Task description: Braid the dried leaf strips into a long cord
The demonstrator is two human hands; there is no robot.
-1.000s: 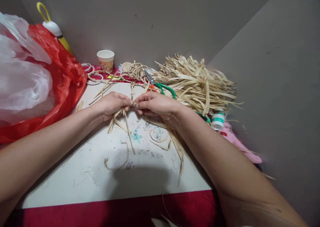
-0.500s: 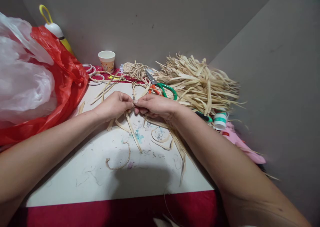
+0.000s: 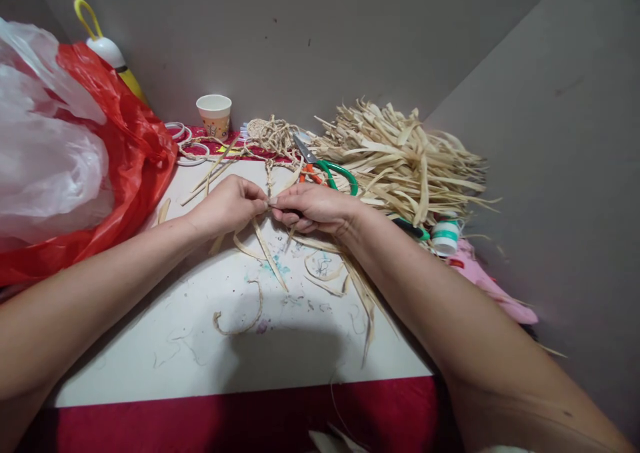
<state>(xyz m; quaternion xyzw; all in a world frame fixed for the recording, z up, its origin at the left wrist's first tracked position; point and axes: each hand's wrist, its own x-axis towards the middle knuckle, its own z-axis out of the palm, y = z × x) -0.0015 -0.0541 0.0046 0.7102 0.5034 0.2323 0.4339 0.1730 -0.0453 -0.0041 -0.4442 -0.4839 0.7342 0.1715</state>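
My left hand [image 3: 234, 204] and my right hand [image 3: 316, 208] meet over the white board [image 3: 185, 333], thumbs and fingertips pinched together. Between them they grip a braided cord [image 3: 269, 173] of dry, straw-coloured plant strips, which runs away from the fingertips toward the back. Loose strip ends [image 3: 269, 253] come out below the fingers onto the board. The exact spot being pinched is hidden by the fingertips. Just beyond my right hand lie scissors [image 3: 338, 175] with green handles, beside something orange.
A large bundle of dry strips [image 3: 400, 160] lies at the back right, near a white-and-green spool [image 3: 445, 237] and pink cloth [image 3: 493, 286]. Red and clear plastic bags [image 3: 135, 153] fill the left. A paper cup [image 3: 214, 116] and coiled braid [image 3: 273, 135] stand along the wall.
Both hands stay pinched on the cord at nearly the same place. The lower fingers of my right hand have loosened a little from the palm. The view has shifted slightly.
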